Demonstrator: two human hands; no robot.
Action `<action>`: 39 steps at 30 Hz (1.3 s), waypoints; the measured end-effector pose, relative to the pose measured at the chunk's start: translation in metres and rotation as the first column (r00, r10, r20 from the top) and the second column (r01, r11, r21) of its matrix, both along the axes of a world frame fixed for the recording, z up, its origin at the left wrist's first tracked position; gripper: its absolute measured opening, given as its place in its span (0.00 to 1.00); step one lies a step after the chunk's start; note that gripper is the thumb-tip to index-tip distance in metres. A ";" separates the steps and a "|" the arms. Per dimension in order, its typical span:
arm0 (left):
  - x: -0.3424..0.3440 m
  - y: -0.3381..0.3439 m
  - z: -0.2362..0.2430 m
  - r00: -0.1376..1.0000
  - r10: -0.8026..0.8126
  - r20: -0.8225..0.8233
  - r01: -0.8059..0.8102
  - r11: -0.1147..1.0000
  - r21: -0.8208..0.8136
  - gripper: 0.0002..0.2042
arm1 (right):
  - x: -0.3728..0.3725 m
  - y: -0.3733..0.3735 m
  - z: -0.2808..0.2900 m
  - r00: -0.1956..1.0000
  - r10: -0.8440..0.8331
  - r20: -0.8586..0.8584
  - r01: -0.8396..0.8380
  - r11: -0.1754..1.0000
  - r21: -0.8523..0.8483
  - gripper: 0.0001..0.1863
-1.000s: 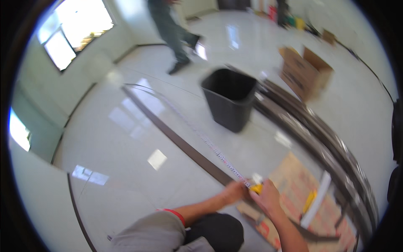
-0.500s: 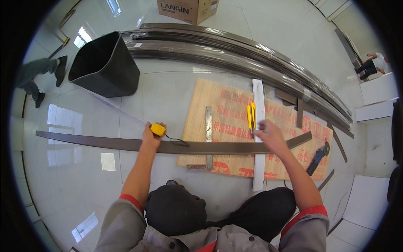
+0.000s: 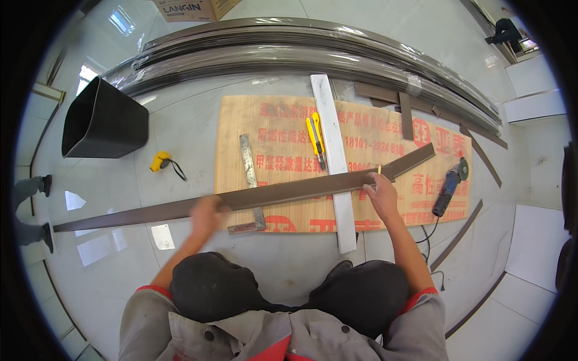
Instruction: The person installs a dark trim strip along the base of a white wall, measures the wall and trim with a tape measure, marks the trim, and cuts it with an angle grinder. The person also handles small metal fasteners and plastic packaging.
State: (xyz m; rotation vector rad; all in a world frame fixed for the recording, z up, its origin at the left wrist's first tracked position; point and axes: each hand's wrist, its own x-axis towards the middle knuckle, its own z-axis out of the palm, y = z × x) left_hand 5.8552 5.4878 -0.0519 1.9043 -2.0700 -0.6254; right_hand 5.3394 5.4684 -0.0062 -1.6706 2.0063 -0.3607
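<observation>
A long brown trim strip (image 3: 283, 186) lies slantwise before me, its right end angled upward. My left hand (image 3: 208, 216) is at the strip's near edge, its fingers smeared by motion. Near the angled end, my right hand (image 3: 380, 192) grips the strip with bent fingers. A small yellowish bit, too small to name, shows at those fingertips. The strip crosses a white bar (image 3: 331, 135) and a worn metal square (image 3: 248, 161). Beyond the strip, a yellow utility knife (image 3: 315, 138) rests against the white bar. A yellow tape measure (image 3: 160, 160) sits on the floor at left.
Beneath these lies a printed wooden board (image 3: 283, 111). An angle grinder (image 3: 447, 191) with a cord is at right, near brown offcuts (image 3: 457, 234). Behind are film-wrapped profiles (image 3: 271, 57), a black bin (image 3: 114, 123) and a cardboard box (image 3: 192, 8). Another person's legs (image 3: 27, 210) show at far left.
The tape measure has left my left hand and lies on the floor. My left hand has come to the strip. The strip has turned, its right end now farther away. The view has shifted.
</observation>
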 end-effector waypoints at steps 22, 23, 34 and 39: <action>0.081 0.035 0.238 0.234 -0.941 0.244 0.571 0.336 0.749 0.06 | -0.067 -0.025 -0.045 0.731 0.655 -0.192 -0.663 0.748 0.027 0.34; 0.085 0.035 0.254 0.222 -0.940 0.261 0.552 0.341 0.761 0.06 | -0.067 -0.028 -0.042 0.726 0.660 -0.193 -0.662 0.747 0.061 0.34; -0.094 -0.059 0.230 0.475 -0.763 0.439 0.750 0.612 0.253 0.08 | -0.002 0.107 -0.073 0.994 0.110 0.027 -0.113 0.980 0.166 0.23; -0.227 -0.087 0.120 0.652 -0.740 0.163 0.737 0.670 0.092 0.11 | 0.051 0.129 -0.072 0.977 -0.020 0.212 -0.001 0.995 0.098 0.21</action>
